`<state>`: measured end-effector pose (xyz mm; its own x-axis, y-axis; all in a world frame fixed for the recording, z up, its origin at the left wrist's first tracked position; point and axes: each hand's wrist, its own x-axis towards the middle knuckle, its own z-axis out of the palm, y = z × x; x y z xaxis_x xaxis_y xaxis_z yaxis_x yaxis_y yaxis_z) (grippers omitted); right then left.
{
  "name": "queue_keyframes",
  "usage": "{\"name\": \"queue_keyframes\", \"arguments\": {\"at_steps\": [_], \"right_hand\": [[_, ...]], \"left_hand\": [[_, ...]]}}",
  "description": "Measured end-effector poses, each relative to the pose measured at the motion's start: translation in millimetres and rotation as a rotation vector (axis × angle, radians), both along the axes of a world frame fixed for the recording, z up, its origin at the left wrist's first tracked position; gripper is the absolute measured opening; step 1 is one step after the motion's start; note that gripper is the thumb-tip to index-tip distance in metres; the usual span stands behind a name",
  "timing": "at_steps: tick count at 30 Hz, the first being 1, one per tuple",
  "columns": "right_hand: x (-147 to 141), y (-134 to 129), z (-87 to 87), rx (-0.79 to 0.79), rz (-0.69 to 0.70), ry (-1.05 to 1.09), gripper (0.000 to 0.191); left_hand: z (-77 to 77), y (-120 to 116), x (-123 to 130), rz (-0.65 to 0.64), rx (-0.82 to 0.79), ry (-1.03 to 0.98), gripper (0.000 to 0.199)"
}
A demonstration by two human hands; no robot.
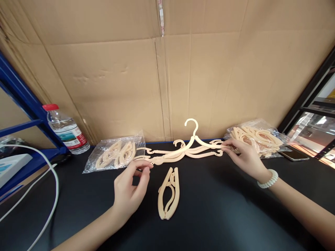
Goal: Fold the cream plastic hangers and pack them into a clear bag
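Observation:
A beige plastic folding hanger (194,138) is spread out with its hook pointing up, above other unfolded hangers (201,152) lying at the back of the table. My left hand (132,188) pinches its left arm end between thumb and fingers. The right arm end is pinched by my right hand (243,157), which wears a pale beaded bracelet (268,179). In front of them, between my hands, a folded hanger (169,194) lies flat on the black table (209,216).
Clear plastic bags of folded hangers lie at the left (115,153) and right (258,137). A water bottle (66,130) with a red cap stands back left. A phone (294,154) rests at the right, a white cable (56,184) at the left. A cardboard wall (117,87) rises behind.

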<state>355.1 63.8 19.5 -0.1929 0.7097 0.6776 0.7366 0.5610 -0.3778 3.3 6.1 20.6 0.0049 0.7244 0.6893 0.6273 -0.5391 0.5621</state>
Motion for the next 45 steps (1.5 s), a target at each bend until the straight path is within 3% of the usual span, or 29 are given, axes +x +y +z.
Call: {"name": "queue_keyframes", "arguments": {"at_steps": [2,4,6,9,13,18,23,28,34,41,45], "right_hand": [[-1.3,-0.8,-0.1,0.026,-0.043,0.011,0.02],[-3.4,-1.9,-0.3,0.033,-0.062,0.024,0.02],[-5.9,-3.1,-0.8,0.035,-0.062,0.04,0.02],[-9.8,-5.1,-2.7,0.048,-0.041,0.057,0.018],[-14.9,-8.4,-6.9,0.072,0.019,-0.002,0.015],[-22.4,-15.4,-8.3,0.073,0.078,-0.068,0.011],[-26.7,-18.7,-10.6,0.058,0.107,-0.083,0.01],[-26.4,-16.6,-13.8,0.041,0.127,-0.078,0.009],[-23.0,-12.8,-6.6,0.132,0.172,-0.175,0.017],[-20.4,-18.7,1.4,0.261,-0.083,-0.383,0.02],[-21.1,-22.5,-0.2,0.322,-0.162,-0.444,0.029]], "left_hand": [[0.9,-2.3,2.0,-0.035,-0.046,0.03,0.011],[0.0,-1.3,3.8,-0.1,-0.226,0.009,0.016],[-2.1,1.7,5.4,-0.148,-0.406,-0.081,0.022],[-4.4,4.8,7.9,-0.146,-0.504,-0.263,0.034],[-3.8,2.5,10.4,-0.15,-0.509,-0.363,0.055],[-3.4,-0.2,12.2,-0.202,-0.511,-0.278,0.064],[-4.7,0.3,13.0,-0.241,-0.472,-0.179,0.056],[-4.3,1.1,10.5,-0.24,-0.453,-0.116,0.036],[-2.6,4.3,6.5,-0.221,-0.449,-0.196,0.034],[-3.3,5.0,6.9,-0.2,-0.469,-0.246,0.036],[-1.6,3.0,9.3,-0.218,-0.475,-0.247,0.034]]}}
